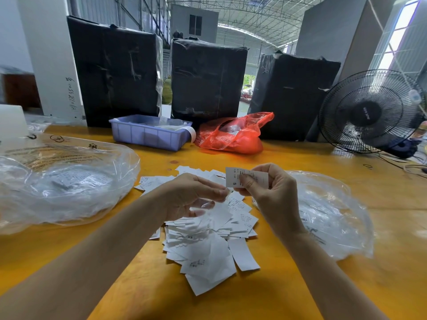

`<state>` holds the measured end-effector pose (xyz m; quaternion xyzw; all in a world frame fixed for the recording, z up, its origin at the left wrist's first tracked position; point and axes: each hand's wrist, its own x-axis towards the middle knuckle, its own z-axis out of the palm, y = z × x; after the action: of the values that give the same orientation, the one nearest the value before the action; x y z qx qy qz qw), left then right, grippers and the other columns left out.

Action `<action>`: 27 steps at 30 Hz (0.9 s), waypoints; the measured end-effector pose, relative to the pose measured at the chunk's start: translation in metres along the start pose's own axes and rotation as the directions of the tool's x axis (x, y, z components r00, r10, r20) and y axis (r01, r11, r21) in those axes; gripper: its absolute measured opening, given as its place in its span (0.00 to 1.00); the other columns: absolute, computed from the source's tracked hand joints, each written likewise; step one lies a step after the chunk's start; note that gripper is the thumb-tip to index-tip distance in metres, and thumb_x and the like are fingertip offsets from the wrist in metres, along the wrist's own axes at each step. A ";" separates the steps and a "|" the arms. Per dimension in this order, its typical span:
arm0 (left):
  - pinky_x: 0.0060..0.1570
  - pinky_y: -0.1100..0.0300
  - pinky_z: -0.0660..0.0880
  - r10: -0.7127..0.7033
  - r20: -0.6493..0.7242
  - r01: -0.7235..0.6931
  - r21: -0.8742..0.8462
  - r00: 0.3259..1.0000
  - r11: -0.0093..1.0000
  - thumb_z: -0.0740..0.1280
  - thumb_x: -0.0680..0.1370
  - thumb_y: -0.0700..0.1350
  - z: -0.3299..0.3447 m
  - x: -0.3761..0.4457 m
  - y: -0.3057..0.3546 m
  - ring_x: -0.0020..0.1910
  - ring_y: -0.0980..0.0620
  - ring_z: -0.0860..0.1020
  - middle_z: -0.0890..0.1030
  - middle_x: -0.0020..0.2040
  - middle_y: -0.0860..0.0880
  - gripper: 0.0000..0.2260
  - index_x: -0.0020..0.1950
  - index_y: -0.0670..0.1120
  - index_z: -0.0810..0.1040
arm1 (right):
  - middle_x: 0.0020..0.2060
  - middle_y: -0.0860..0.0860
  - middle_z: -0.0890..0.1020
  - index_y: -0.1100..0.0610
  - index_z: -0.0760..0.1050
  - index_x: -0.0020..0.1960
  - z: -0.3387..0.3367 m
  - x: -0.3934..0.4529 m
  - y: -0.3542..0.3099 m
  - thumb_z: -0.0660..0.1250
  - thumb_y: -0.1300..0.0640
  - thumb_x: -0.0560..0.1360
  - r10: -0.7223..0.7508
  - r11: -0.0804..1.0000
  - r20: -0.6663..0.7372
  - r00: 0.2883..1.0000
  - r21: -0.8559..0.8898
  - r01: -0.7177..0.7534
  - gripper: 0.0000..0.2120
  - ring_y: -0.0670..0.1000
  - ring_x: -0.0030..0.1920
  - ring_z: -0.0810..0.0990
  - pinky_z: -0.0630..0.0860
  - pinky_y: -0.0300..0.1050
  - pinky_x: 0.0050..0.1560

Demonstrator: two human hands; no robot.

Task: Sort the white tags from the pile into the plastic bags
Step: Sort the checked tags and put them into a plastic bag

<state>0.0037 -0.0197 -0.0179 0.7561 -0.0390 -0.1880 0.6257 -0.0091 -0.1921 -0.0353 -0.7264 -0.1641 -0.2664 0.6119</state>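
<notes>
Both my forearms reach forward, bare. Right hand raised, thumb and fingers pinching white tag; left hand alongside, fingers loosely curled, fingertips at tag's lower corner.

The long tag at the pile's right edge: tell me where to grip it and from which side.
Pinch the long tag at its near right end, coming from the bare table on the right. That end lies free and uncovered; its far end tucks under the pile.
</notes>
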 end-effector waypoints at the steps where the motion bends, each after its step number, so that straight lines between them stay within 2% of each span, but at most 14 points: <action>1: 0.47 0.57 0.70 0.001 0.001 -0.001 -0.004 1.000 1.000 0.77 0.56 0.49 0.000 0.000 0.000 0.38 0.55 0.76 0.83 0.35 0.53 0.15 0.42 0.49 0.86 | 0.39 0.55 0.81 0.56 0.73 0.41 0.000 0.000 0.000 0.72 0.64 0.71 -0.007 1.000 0.003 1.000 -0.019 0.007 0.08 0.50 0.36 0.84 0.79 0.35 0.33; 7: 0.45 0.58 0.71 0.007 -0.001 -0.007 0.003 1.000 1.000 0.77 0.58 0.48 0.002 0.000 0.000 0.38 0.55 0.76 0.83 0.35 0.53 0.13 0.41 0.49 0.86 | 0.38 0.52 0.81 0.56 0.73 0.40 0.000 0.000 0.000 0.71 0.65 0.72 -0.028 0.999 0.001 1.000 -0.024 0.028 0.09 0.47 0.36 0.84 0.78 0.33 0.32; 12: 0.52 0.54 0.70 -0.005 -0.005 0.005 0.003 1.000 1.000 0.76 0.58 0.47 0.004 0.001 0.000 0.44 0.53 0.77 0.83 0.36 0.52 0.15 0.43 0.47 0.86 | 0.38 0.50 0.81 0.54 0.72 0.40 0.000 0.000 0.001 0.71 0.64 0.72 -0.034 0.998 0.006 0.999 -0.049 0.034 0.09 0.48 0.37 0.84 0.79 0.35 0.33; 16: 0.52 0.54 0.71 -0.010 0.005 0.009 0.002 1.000 1.000 0.77 0.56 0.46 0.005 0.000 0.000 0.46 0.52 0.77 0.84 0.39 0.51 0.15 0.41 0.47 0.86 | 0.38 0.50 0.81 0.54 0.73 0.41 0.000 0.000 0.002 0.71 0.64 0.72 -0.041 0.998 0.005 0.999 -0.056 0.041 0.09 0.48 0.37 0.84 0.79 0.36 0.34; 20: 0.53 0.53 0.71 -0.007 0.016 0.007 0.024 1.000 1.000 0.77 0.58 0.47 0.002 0.001 0.000 0.45 0.52 0.77 0.84 0.38 0.52 0.13 0.41 0.48 0.86 | 0.38 0.50 0.81 0.54 0.73 0.41 0.000 0.000 0.003 0.71 0.64 0.72 -0.042 0.997 0.010 0.999 -0.061 0.042 0.09 0.47 0.38 0.84 0.79 0.36 0.34; 27: 0.43 0.56 0.69 0.029 -0.080 -0.028 0.018 0.996 0.999 0.75 0.58 0.48 -0.005 0.000 0.000 0.45 0.51 0.77 0.84 0.35 0.53 0.08 0.36 0.50 0.86 | 0.39 0.54 0.82 0.57 0.73 0.40 -0.001 0.000 0.004 0.71 0.66 0.71 0.010 0.999 0.061 0.998 -0.043 -0.008 0.08 0.50 0.38 0.84 0.79 0.36 0.33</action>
<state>0.0059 -0.0148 -0.0171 0.7677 -0.0263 -0.1481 0.6229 -0.0067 -0.1934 -0.0379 -0.7479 -0.1739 -0.2446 0.5921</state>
